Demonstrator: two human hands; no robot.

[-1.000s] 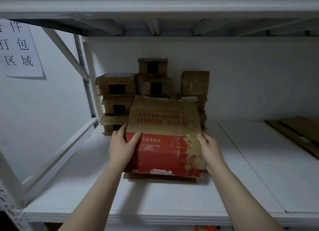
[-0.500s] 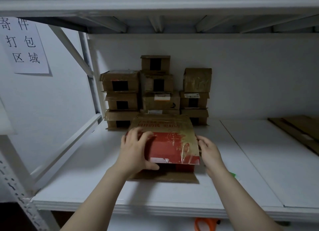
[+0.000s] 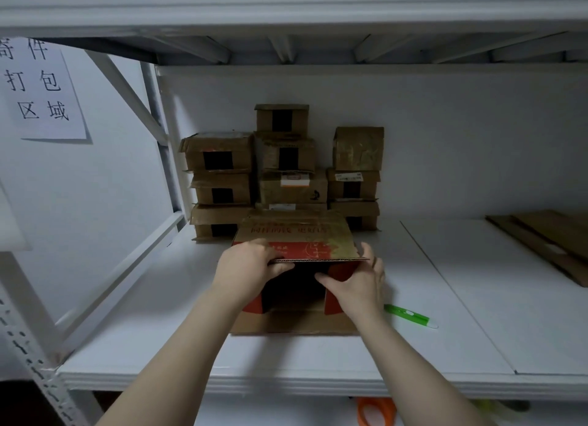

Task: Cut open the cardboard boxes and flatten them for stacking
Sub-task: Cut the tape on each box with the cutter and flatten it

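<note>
The box (image 3: 296, 235) is lying on its side on the white shelf (image 3: 152, 330), its open end facing the person and its lower flap spreading flat toward the shelf edge. The left hand (image 3: 251, 266) is gripping the near edge of the top panel at its left end, fingers (image 3: 254, 247) curling over the top and the thumb tucking under the corrugated edge. The right hand (image 3: 359, 282) is clamping the right wall: its thumb is reaching into the dark opening, while its other fingers are wrapping round the outside and rising to the top right corner. Red Chinese characters are running across the brown top panel above a red band, but they are facing away and too blurred to read. On the left wall a paper sign (image 3: 41, 88) is showing 寄件 打包 区域, its top row partly cut off. Behind the box, sealed boxes (image 3: 286, 171) are standing stacked against the back wall, several with dark tape strips; one is carrying a white and orange label (image 3: 294, 181) and another a white barcode label (image 3: 350, 177), neither legible. A green pen-like tool (image 3: 410, 316) is lying just right of the right wrist. Flat cardboard (image 3: 547, 241) is resting at the far right. An orange object (image 3: 375, 409) is showing below the shelf.
</note>
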